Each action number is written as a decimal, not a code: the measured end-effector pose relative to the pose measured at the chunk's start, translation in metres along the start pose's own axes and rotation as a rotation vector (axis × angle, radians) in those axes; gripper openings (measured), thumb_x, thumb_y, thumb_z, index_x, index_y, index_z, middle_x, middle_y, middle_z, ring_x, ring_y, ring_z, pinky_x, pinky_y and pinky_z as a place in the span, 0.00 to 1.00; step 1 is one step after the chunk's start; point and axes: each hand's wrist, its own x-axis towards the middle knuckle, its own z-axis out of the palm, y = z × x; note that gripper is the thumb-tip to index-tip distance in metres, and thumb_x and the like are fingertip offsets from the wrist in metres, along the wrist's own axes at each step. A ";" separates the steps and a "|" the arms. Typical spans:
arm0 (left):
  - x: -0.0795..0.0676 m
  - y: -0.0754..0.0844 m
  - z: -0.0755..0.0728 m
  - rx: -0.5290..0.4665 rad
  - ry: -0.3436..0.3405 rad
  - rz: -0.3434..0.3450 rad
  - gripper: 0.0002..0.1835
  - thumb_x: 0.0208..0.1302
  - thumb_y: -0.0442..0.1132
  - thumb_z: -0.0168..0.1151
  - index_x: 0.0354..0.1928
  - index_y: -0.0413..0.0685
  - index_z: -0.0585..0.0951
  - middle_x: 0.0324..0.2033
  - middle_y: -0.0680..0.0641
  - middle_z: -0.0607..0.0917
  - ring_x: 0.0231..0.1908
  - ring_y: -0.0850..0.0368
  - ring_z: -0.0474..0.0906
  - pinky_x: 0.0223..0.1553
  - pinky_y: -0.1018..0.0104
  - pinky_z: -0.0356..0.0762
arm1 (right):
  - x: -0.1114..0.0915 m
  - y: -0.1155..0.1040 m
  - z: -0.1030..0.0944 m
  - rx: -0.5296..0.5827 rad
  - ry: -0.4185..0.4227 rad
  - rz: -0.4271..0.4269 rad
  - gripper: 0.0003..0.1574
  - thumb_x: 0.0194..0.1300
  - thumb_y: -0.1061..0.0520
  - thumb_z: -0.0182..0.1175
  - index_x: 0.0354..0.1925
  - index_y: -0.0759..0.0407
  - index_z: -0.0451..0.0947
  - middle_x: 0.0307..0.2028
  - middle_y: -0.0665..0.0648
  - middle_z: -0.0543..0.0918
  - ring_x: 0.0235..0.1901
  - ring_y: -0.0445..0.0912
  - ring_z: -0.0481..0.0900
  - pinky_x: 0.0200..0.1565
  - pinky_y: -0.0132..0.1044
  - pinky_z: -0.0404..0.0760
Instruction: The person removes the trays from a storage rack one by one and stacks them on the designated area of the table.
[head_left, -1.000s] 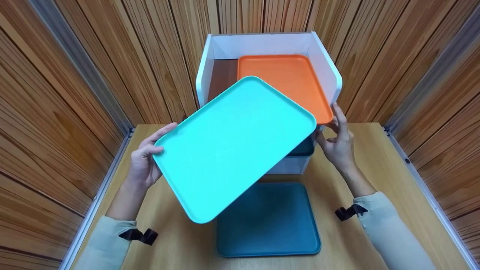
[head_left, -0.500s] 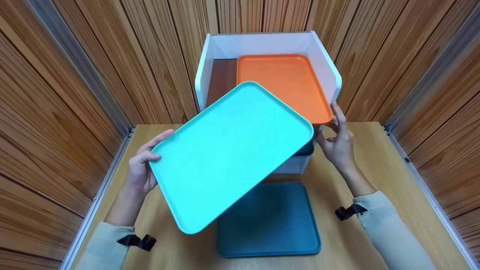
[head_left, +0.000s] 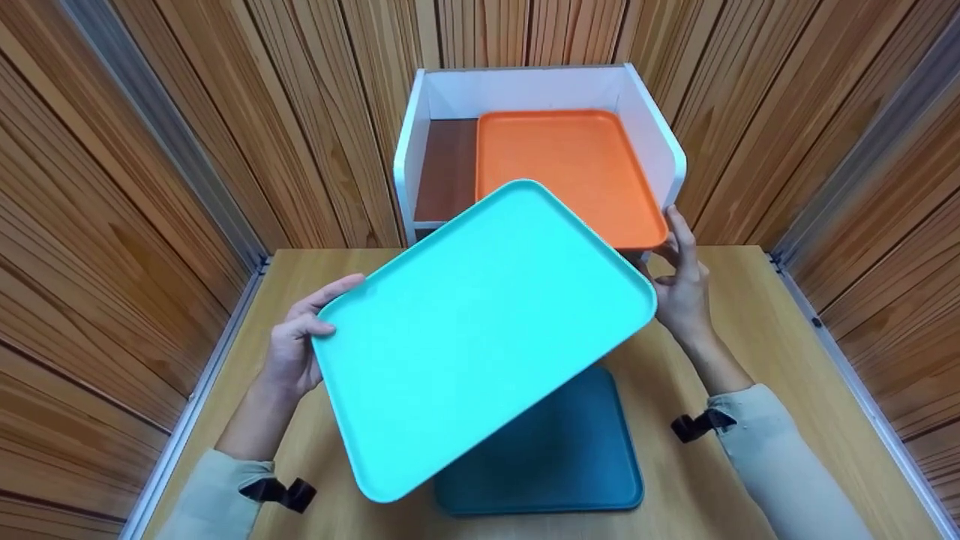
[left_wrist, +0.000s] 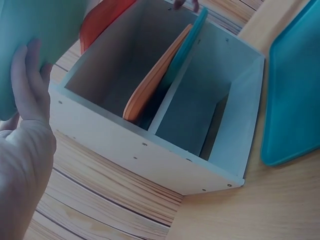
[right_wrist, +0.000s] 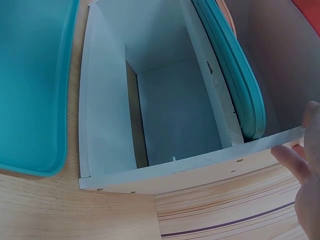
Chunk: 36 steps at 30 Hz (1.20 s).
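Note:
My left hand grips a bright turquoise tray by its left corner, thumb on top and fingers beneath. The tray hangs tilted in front of a white shelf unit. My right hand holds the unit's right side panel; in the right wrist view its fingertips lie either side of the panel's edge. An orange tray lies on the top level, its front right corner close to those fingers. Inside the middle compartment, the left wrist view shows another orange tray over a teal tray.
A dark teal tray lies flat on the wooden table before the unit, partly covered by the turquoise tray in the head view. Wood-patterned walls enclose the table at the back and sides.
The turquoise tray has come down and toward me with my left hand, now hiding the unit's lower front in the head view. My right hand has stayed at the side panel.

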 end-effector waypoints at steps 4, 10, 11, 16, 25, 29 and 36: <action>0.006 -0.003 0.002 -0.002 -0.036 -0.024 0.39 0.75 0.18 0.26 0.80 0.37 0.75 0.78 0.38 0.77 0.72 0.43 0.87 0.65 0.55 0.89 | -0.003 -0.001 -0.003 0.013 -0.034 0.065 0.50 0.74 0.76 0.65 0.84 0.64 0.56 0.69 0.41 0.86 0.64 0.26 0.85 0.40 0.17 0.85; 0.015 -0.011 0.010 0.026 -0.052 -0.057 0.40 0.74 0.18 0.28 0.80 0.41 0.76 0.77 0.40 0.80 0.68 0.46 0.90 0.62 0.58 0.91 | -0.005 -0.004 -0.005 0.016 -0.034 0.096 0.54 0.70 0.74 0.70 0.85 0.61 0.57 0.74 0.48 0.85 0.66 0.30 0.86 0.41 0.18 0.86; 0.016 -0.013 0.012 0.028 -0.054 -0.064 0.41 0.73 0.18 0.28 0.80 0.42 0.76 0.77 0.41 0.80 0.68 0.46 0.90 0.62 0.58 0.91 | -0.006 -0.004 -0.005 0.024 -0.034 0.102 0.56 0.69 0.73 0.71 0.86 0.60 0.57 0.75 0.50 0.84 0.67 0.31 0.86 0.42 0.19 0.87; 0.023 -0.021 0.018 0.026 -0.072 -0.108 0.41 0.74 0.19 0.26 0.80 0.44 0.77 0.76 0.43 0.81 0.70 0.47 0.88 0.64 0.57 0.90 | -0.008 -0.003 -0.004 0.121 -0.052 0.095 0.62 0.66 0.72 0.76 0.87 0.60 0.53 0.78 0.59 0.81 0.70 0.44 0.87 0.56 0.26 0.91; 0.034 -0.035 0.013 0.096 -0.100 -0.181 0.41 0.72 0.20 0.30 0.78 0.49 0.81 0.76 0.46 0.82 0.72 0.50 0.87 0.65 0.57 0.90 | -0.007 -0.006 -0.006 0.051 -0.059 0.124 0.58 0.68 0.73 0.73 0.86 0.60 0.56 0.77 0.46 0.81 0.68 0.34 0.85 0.48 0.20 0.88; 0.035 -0.039 0.007 0.116 -0.111 -0.213 0.42 0.72 0.20 0.30 0.76 0.51 0.82 0.75 0.47 0.82 0.70 0.51 0.88 0.62 0.59 0.91 | -0.005 -0.007 -0.004 0.022 -0.038 0.121 0.53 0.71 0.73 0.70 0.85 0.61 0.56 0.73 0.37 0.84 0.66 0.28 0.85 0.37 0.17 0.84; 0.036 -0.042 -0.004 0.137 -0.128 -0.245 0.43 0.71 0.19 0.29 0.76 0.49 0.83 0.74 0.47 0.84 0.68 0.52 0.90 0.60 0.60 0.92 | 0.000 -0.003 0.000 -0.027 -0.007 0.029 0.53 0.71 0.74 0.70 0.84 0.66 0.56 0.72 0.61 0.87 0.67 0.30 0.86 0.46 0.16 0.85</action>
